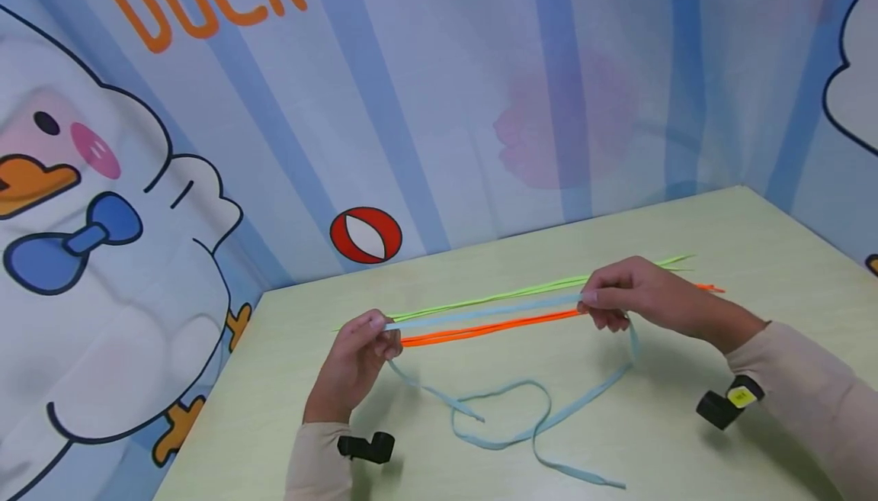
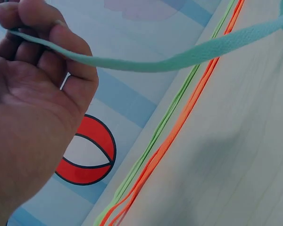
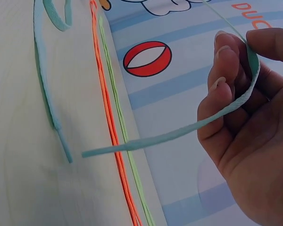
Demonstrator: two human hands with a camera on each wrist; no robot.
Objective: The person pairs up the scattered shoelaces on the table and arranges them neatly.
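Note:
A flat light-blue shoelace [image 1: 483, 312] is stretched between both hands above the table. My left hand [image 1: 350, 367] pinches it between thumb and fingers, and a tail ending in a thin tip hangs from that side. At the other end, my right hand [image 1: 624, 295] pinches the lace with thumb and forefinger. From there the rest drops and lies in loose loops on the table. Behind the stretched part lie orange laces [image 1: 490, 328] and yellow-green laces [image 1: 501, 292], straight and side by side. The right hand hides part of both in the head view.
The pale wooden table [image 1: 274, 409] meets a cloth backdrop [image 1: 439, 104] printed with a duck, stripes and a red ball. Black wrist cameras [image 1: 366, 448] sit on both sleeves.

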